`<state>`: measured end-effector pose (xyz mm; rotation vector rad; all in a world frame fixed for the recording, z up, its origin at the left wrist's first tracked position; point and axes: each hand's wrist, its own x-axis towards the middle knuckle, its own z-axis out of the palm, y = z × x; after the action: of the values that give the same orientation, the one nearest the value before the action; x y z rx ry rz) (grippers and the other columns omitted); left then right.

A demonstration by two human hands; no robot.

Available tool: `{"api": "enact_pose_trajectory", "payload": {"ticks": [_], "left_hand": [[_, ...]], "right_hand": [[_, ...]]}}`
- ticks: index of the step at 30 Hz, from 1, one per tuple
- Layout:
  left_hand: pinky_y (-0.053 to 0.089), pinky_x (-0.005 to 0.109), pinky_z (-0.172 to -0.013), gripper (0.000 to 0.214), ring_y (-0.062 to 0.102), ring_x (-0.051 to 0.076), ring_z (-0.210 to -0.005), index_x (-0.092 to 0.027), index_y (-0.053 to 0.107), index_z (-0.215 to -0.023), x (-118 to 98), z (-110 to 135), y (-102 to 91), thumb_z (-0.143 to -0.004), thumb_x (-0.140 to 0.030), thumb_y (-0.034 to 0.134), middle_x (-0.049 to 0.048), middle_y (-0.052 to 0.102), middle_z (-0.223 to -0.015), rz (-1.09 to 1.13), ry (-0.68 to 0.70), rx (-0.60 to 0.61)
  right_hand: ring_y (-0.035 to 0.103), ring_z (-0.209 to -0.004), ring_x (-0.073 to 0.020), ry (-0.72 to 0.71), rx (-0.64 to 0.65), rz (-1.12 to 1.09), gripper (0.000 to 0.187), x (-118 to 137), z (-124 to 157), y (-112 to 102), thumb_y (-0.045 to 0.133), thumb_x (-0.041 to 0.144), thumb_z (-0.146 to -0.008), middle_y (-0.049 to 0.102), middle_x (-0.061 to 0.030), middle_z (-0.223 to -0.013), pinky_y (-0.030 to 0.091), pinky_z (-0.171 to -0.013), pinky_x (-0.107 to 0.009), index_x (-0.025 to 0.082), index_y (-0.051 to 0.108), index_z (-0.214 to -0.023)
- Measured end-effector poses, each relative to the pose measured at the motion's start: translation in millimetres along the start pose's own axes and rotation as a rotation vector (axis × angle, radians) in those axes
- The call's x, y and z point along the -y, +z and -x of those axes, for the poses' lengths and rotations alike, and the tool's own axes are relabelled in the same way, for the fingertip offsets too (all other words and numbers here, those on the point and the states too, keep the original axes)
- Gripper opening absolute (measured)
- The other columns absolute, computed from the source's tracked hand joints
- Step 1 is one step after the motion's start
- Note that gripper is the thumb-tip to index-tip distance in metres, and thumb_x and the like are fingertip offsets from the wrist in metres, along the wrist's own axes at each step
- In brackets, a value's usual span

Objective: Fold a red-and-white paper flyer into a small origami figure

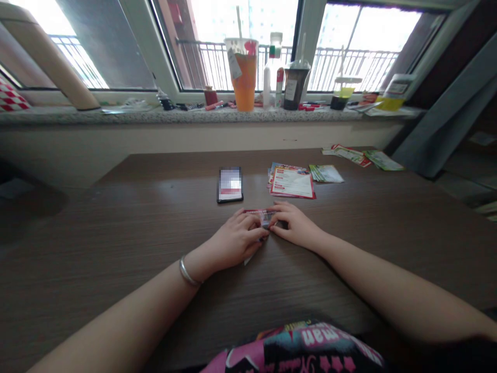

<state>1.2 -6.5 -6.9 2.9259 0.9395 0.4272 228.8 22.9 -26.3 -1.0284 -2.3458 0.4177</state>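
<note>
Both hands meet over a small printed card [264, 217] with a red upper edge, low over the brown table. My left hand [243, 235], with a silver bangle at the wrist, has its fingers curled on the card's left side. On the right side, my right hand [293, 224] grips the card with thumb and bent fingers. Much of the card is hidden under the fingers. A pale corner of something like paper [248, 260] pokes out below my left hand. Just beyond the hands lies a phone [230, 185] with a lit, blurred screen.
A stack of red-edged cards [292, 181] lies beyond my right hand, beside green-white cards [326, 173]. More leaflets [351, 155] are at the table's far right. On the granite sill [147, 117] stand an orange drink cup [245, 77], a dark cup [295, 87] and bottles.
</note>
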Motion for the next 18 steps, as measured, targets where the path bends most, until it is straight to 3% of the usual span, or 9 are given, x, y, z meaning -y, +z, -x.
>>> {"api": "enact_pose_trajectory", "payload": {"ticks": [6,11,18], "left_hand": [[0.040,0.044,-0.105,0.025,0.045,0.027,-0.122,-0.020,0.059,-0.114,-1.6,-0.2,3.9,-0.093,-0.026,0.048,0.0103,0.051,-0.121,0.002,0.021,0.006],[0.039,0.046,-0.106,0.024,0.044,0.027,-0.125,-0.019,0.059,-0.113,-0.7,-1.3,5.4,-0.093,-0.025,0.047,0.0104,0.053,-0.124,0.008,0.033,-0.014],[0.035,0.046,-0.111,0.022,0.043,0.024,-0.129,-0.019,0.059,-0.111,2.0,-3.4,7.4,-0.093,-0.025,0.048,0.0087,0.054,-0.132,0.034,0.082,-0.041]], "right_hand": [[0.036,-0.134,-0.0300,0.187,-0.030,0.128,0.019,-1.0,-0.3,4.8,0.069,0.037,-0.075,0.053,-0.0112,-0.135,0.031,-0.109,-0.050,0.020,0.066,-0.083],[0.037,-0.133,-0.0311,0.230,-0.024,0.188,0.035,-1.8,-1.3,3.9,0.068,0.043,-0.072,0.052,-0.0134,-0.134,0.026,-0.111,-0.052,0.018,0.062,-0.094],[0.034,-0.134,-0.0316,0.327,-0.011,0.233,0.041,0.6,-2.9,1.3,0.068,0.045,-0.069,0.051,-0.0146,-0.133,0.023,-0.113,-0.050,0.017,0.062,-0.098]]}}
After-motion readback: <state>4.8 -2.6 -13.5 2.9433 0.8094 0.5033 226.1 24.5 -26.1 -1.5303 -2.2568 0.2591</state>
